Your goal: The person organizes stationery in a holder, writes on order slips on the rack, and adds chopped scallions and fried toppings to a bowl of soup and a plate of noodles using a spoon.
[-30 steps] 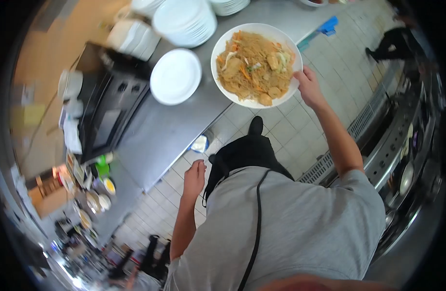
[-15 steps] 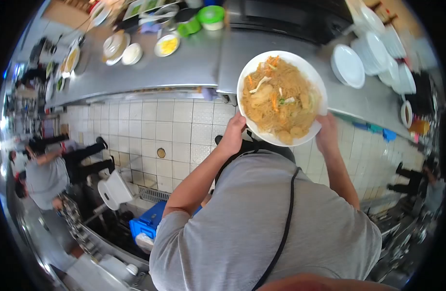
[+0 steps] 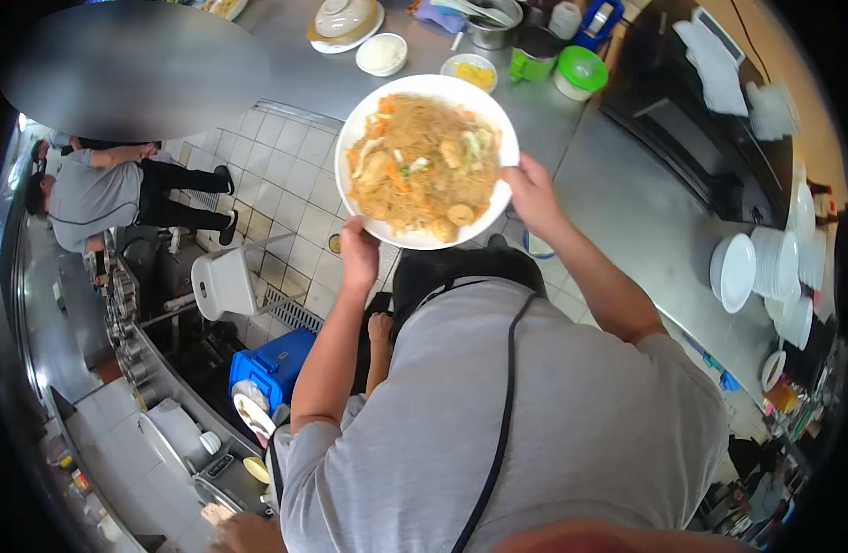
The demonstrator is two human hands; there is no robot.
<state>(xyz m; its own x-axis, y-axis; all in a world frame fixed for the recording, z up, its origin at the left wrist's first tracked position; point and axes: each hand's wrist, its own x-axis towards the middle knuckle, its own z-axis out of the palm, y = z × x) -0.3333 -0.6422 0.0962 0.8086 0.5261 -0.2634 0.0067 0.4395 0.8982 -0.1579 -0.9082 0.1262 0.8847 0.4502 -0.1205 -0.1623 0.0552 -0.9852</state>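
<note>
A large round white plate [image 3: 508,138] is held up in front of my body, heaped with thin brown noodles [image 3: 424,166]. Orange shreds, green bits and pale pieces are mixed in the noodles. My left hand [image 3: 358,251] grips the lower left rim, thumb on the edge. On the right side, my right hand [image 3: 533,195] is closed on the rim, its fingers partly hidden beneath. Beyond the plate, on the metal counter, are a bowl of white rice [image 3: 382,55] and a dish of yellow food [image 3: 470,72].
The metal counter [image 3: 618,198] curves along the right, bearing stacked white plates [image 3: 774,263]. A green-lidded tub [image 3: 581,72] and a black appliance [image 3: 696,129] stand farther back. At left are another person [image 3: 97,194], a white chair [image 3: 223,284] and a blue bin [image 3: 276,359].
My body has turned to the left. The plate, still in both hands, now lies farther left in view, nearer the rice bowl and yellow dish. Another person's hand now shows beside my left arm.
</note>
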